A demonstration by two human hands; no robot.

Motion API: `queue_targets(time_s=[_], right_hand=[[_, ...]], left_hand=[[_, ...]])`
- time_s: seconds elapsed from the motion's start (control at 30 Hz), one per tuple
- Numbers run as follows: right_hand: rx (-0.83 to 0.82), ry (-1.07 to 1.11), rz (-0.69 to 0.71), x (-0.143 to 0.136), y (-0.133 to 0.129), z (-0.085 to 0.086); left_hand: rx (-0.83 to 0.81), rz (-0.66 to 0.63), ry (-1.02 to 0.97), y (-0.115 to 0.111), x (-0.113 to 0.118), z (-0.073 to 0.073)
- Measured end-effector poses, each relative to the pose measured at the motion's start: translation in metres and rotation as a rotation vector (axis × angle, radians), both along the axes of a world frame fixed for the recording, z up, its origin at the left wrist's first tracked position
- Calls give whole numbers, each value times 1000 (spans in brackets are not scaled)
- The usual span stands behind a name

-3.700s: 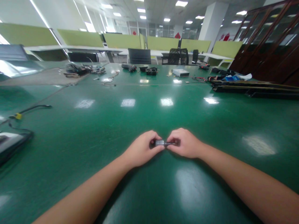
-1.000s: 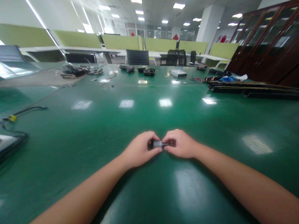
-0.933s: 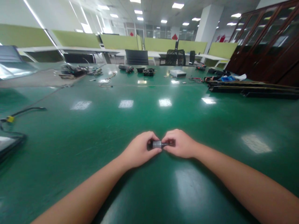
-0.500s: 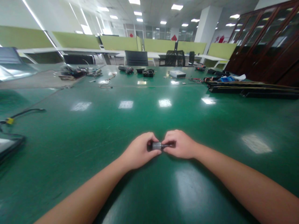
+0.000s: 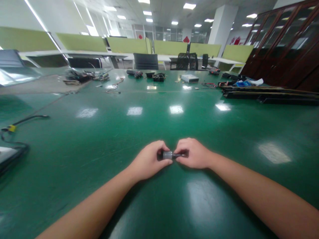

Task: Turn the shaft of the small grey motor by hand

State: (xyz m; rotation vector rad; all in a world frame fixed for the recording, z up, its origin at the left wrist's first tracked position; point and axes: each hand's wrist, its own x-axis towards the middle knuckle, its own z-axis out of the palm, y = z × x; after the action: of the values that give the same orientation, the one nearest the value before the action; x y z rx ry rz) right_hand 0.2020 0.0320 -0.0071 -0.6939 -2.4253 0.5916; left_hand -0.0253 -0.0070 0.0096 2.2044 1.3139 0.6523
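Observation:
My left hand [image 5: 149, 159] is closed around a small grey cylinder [image 5: 167, 155], with thumb and fingers on either side of it. Its dark left end lies partly hidden in the palm. From the cylinder's right end a thin dark rod [image 5: 181, 155] runs into my right hand [image 5: 193, 154], which pinches it between thumb and fingers. Cylinder and rod lie in one line, roughly level, just over the green tabletop [image 5: 159, 202]. I cannot tell whether they are one piece. The fingertips of both hands almost meet.
A device with a dark rim [image 5: 12, 156] and a black cable with a yellow tag [image 5: 12, 128] lie at the left. Along the far side are a power tool [image 5: 134, 73], black parts [image 5: 156, 76], a white box [image 5: 189, 78] and long black strips [image 5: 269, 94].

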Motion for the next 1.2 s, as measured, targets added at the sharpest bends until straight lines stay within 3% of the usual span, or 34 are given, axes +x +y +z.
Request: queue_targets(time_s=[1.2], right_hand=[[15,-59,-54,12,4,1]], left_hand=[[-38,16,-29,-2,0,0]])
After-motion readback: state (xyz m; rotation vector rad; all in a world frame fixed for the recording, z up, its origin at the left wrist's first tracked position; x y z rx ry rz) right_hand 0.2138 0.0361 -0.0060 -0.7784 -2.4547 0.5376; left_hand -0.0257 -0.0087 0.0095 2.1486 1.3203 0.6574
